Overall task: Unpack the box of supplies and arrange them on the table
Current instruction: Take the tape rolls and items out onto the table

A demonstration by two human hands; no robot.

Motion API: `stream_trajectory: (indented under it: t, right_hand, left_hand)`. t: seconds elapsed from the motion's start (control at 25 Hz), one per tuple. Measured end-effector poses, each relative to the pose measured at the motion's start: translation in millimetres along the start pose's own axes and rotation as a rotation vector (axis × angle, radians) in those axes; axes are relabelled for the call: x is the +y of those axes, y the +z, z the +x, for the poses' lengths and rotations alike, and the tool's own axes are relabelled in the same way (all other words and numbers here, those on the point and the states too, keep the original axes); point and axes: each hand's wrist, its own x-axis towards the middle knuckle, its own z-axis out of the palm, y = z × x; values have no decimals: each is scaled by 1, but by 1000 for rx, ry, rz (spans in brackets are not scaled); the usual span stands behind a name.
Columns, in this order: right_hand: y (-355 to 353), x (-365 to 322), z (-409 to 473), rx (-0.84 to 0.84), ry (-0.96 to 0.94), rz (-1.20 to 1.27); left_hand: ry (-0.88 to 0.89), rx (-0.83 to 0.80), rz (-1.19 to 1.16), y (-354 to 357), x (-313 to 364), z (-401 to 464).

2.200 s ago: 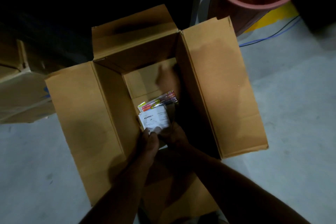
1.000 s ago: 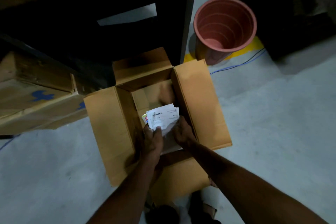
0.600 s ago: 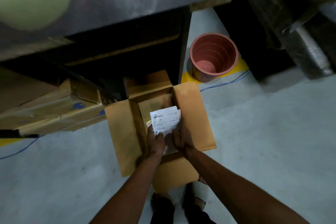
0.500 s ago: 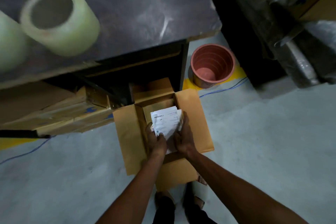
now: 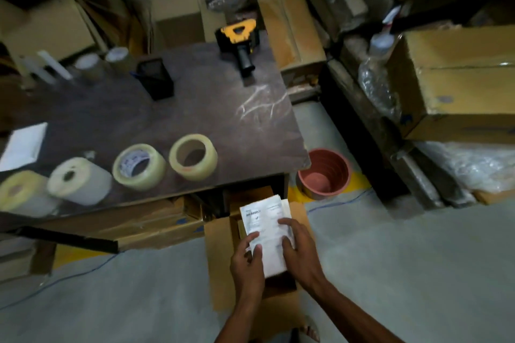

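Note:
An open cardboard box [image 5: 220,253] stands on the floor by the table's near right corner. Above it I hold a white printed packet [image 5: 264,220] with both hands. My left hand [image 5: 248,262] grips its lower left side, thumb on top. My right hand [image 5: 299,248] grips its right side, fingers across the front. The dark table [image 5: 195,108] carries several tape rolls [image 5: 193,157] along its near edge, a black pen holder [image 5: 156,78] and a yellow-and-black tape dispenser [image 5: 241,39]. The box's inside is mostly hidden by the packet and my hands.
A terracotta pot [image 5: 324,172] stands on the floor right of the table. Stacked cardboard boxes [image 5: 457,78] and plastic-wrapped bundles fill the right side and back. Flattened cartons [image 5: 125,224] lie under the table. A white sheet [image 5: 23,145] lies at the table's left edge.
Both hands have lifted the white packet up out of the box. The view has risen from the box's inside to take in the tabletop with its tape rolls.

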Motion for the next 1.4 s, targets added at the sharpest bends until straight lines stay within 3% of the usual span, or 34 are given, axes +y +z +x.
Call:
stream_trajectory:
  t: [0.28,0.52,0.68,0.96,1.2,1.4]
  right_hand:
    - [-42,-79,13,21,-47,90]
    - [-31,-124,91,-13,-29,44]
    - [-13,-143,137,-26,-20,-25]
    - [5,-151,180,-57,31,-167]
    - [11,-145,197,26,32,-394]
    - [11,-146,194,55,12,-309]
  left_hand:
    - [173,-84,-46,-11,82,-12]
    - [323,-140,144,-15,143,55]
    - [305,-227,319,-10,152,113]
    - [347,-281,411,-3,157,158]
    - [313,-238,475,11,161,160]
    - [290,-248,469,21,163,171]
